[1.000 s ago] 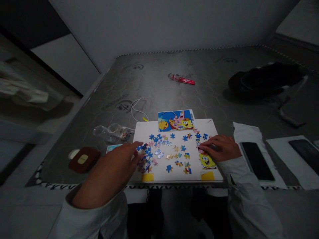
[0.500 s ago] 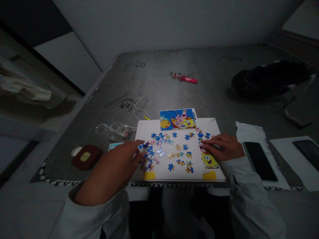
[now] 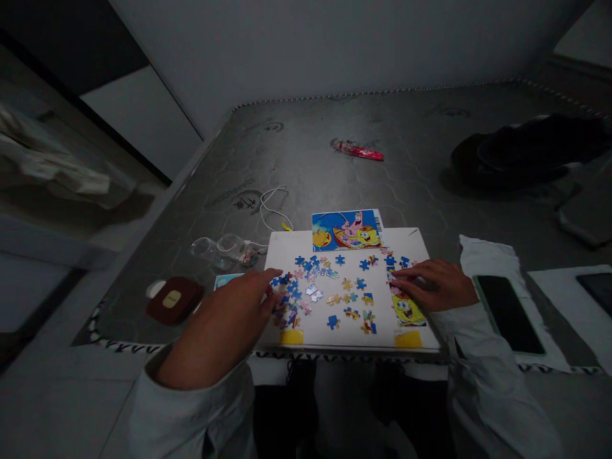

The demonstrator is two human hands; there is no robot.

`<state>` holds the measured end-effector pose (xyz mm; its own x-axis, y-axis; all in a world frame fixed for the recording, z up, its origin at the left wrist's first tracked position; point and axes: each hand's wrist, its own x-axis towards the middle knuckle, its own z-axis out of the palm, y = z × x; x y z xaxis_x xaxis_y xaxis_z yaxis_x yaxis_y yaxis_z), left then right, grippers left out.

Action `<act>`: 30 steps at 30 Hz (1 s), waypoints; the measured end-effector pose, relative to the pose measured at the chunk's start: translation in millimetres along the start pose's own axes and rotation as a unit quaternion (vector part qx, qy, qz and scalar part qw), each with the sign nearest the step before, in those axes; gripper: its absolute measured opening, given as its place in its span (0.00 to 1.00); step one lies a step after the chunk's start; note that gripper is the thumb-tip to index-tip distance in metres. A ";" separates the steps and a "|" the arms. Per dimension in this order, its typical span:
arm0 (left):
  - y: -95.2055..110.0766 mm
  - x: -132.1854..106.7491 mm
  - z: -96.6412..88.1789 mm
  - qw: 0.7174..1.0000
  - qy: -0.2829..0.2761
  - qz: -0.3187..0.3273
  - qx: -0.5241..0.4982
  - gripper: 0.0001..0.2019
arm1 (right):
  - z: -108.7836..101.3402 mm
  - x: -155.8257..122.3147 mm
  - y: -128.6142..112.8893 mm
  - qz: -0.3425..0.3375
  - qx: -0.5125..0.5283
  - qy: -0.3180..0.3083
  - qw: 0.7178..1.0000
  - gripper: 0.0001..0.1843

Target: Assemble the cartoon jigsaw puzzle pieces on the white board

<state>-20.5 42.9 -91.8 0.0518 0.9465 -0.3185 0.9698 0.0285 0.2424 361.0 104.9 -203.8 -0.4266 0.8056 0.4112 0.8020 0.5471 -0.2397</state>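
A white board (image 3: 320, 335) carries many loose jigsaw pieces, mostly blue, pink and yellow. My left hand (image 3: 239, 319) hovers at the left heap of puzzle pieces (image 3: 291, 294), thumb and index finger apart, with nothing visible between them. On the right, the fingertips of my right hand (image 3: 437, 285) are closed together on a puzzle piece at the upper part of a joined strip (image 3: 408, 310) showing a yellow cartoon face; the fingers mostly hide that piece. Behind the pieces lies the picture card (image 3: 347, 229) with pink and yellow cartoon figures.
Left of the board are a brown case (image 3: 174, 299), clear plastic containers (image 3: 224, 248) and a white cable (image 3: 265, 207). A phone (image 3: 509, 312) lies on white paper at right. Farther back are a red package (image 3: 358, 150) and a black bag (image 3: 526, 153).
The view has turned slightly left, so everything sits a little farther right. Both hands keep nearly the same places over the board, and the pieces look unmoved.
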 end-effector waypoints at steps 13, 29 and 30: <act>10.4 -1.2 -9.5 1.000 -0.010 0.017 0.005 0.20 | 4.2 -2.7 9.4 0.010 0.003 0.012 1.000 0.18; 17.6 4.9 -9.8 0.998 -0.053 -0.011 0.022 0.23 | 10.9 -7.8 32.7 -0.024 0.032 -0.051 0.998 0.21; 18.4 4.2 -10.6 0.998 -0.053 -0.014 0.023 0.22 | 11.6 -8.2 34.1 -0.023 0.033 -0.055 0.998 0.21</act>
<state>-5.0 50.9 -78.9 0.0470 0.9061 -0.4204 0.9810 0.0375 0.1903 387.0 119.5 -225.6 -0.5086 0.7973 0.3251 0.7530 0.5950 -0.2810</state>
